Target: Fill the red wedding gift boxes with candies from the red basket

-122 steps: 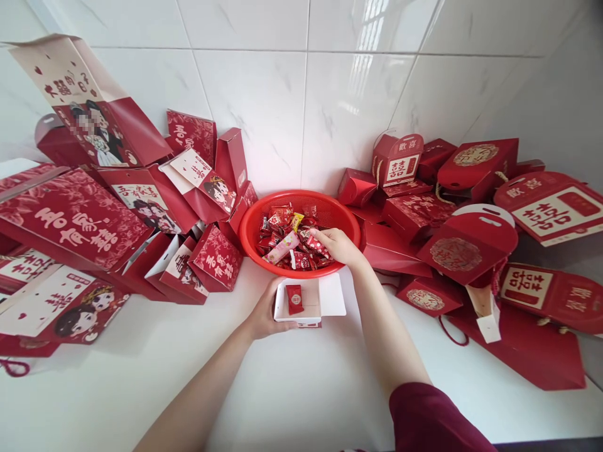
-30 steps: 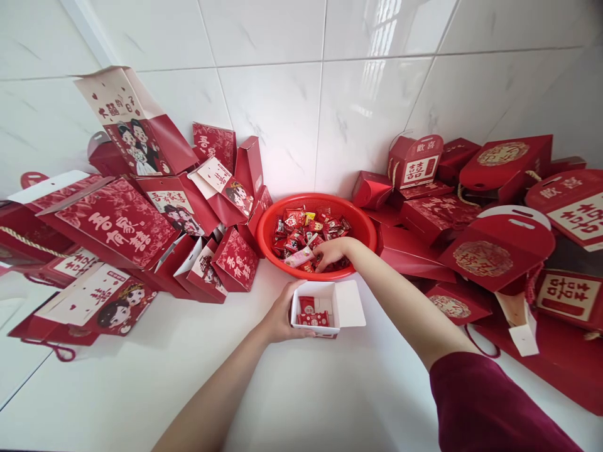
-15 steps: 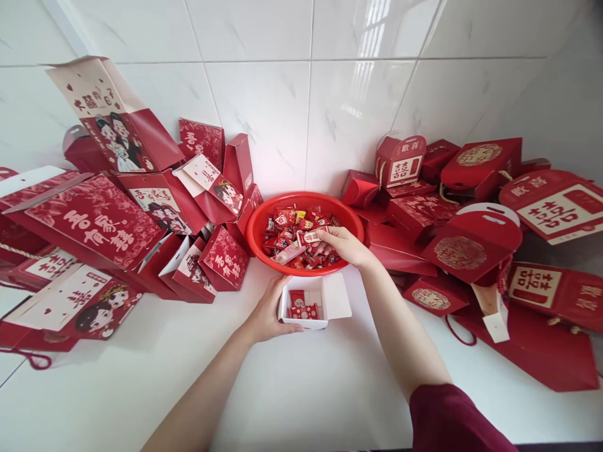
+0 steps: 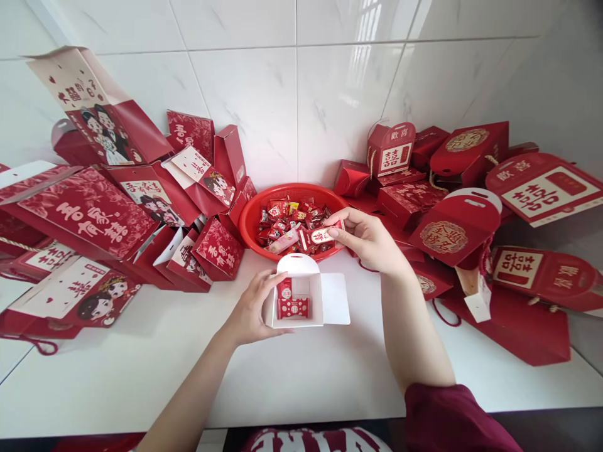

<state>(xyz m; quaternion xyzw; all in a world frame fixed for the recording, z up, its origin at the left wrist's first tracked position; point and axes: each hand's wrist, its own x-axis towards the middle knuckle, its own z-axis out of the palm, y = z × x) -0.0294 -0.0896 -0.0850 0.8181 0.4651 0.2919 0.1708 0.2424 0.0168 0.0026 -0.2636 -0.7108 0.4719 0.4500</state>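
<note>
My left hand [image 4: 249, 309] grips the left side of a small open white box [image 4: 311, 314] on the white counter. Two red wrapped candies [image 4: 293, 306] lie inside the box. My right hand [image 4: 372, 238] is lifted just above the box's far side and pinches a red and white wrapped candy [image 4: 322, 235] between thumb and fingers. Behind it stands a round red basket [image 4: 252, 213] filled with several wrapped candies, mostly red.
Red paper gift boxes and bags [image 4: 89, 216] are piled at the left against the tiled wall. More red boxes with handles [image 4: 455, 235] crowd the right side. The white counter's front edge [image 4: 301, 417] runs along the bottom of the view.
My right hand has lifted out of the basket with one candy and moved toward the box. A second candy now lies in the box, which held one at first.
</note>
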